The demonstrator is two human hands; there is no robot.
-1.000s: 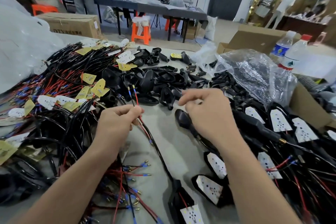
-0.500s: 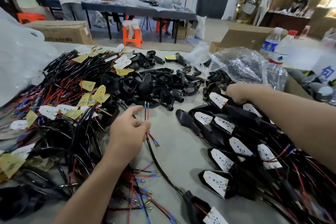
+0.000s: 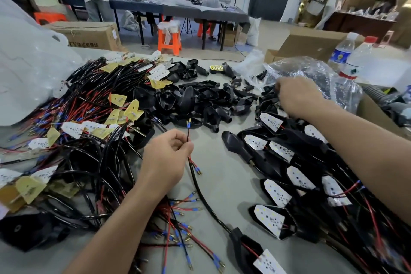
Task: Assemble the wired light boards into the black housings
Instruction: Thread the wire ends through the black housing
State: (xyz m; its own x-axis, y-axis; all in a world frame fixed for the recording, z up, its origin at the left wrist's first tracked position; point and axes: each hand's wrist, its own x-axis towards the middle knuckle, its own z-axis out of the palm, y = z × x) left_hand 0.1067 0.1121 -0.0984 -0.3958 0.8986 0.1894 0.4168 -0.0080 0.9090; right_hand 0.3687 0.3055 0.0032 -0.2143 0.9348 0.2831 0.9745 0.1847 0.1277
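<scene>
My left hand (image 3: 166, 158) pinches the thin wire ends (image 3: 188, 132) of a black cable, terminals pointing up. That cable runs down the table to a black housing (image 3: 243, 249) with a white light board (image 3: 268, 262) at the bottom edge. My right hand (image 3: 297, 95) reaches far right, its fingers curled onto a small black part (image 3: 270, 94) in a heap beside the plastic bag. Loose wired boards (image 3: 89, 118) are tangled at the left. Empty black housings (image 3: 189, 100) are heaped in the middle. Several assembled housings with white boards (image 3: 278, 151) lie under my right forearm.
A crinkled clear plastic bag (image 3: 307, 71) and two water bottles (image 3: 355, 58) stand at the far right by a cardboard box (image 3: 311, 44). A big white bag (image 3: 26, 73) bulges at the left. Loose red and blue terminal wires (image 3: 184, 229) lie near the table's front. People work at a far table.
My right hand left the spot beside my left hand and moved out to the far-right heap of small black parts. My left hand kept hold of the wire ends, now upright.
</scene>
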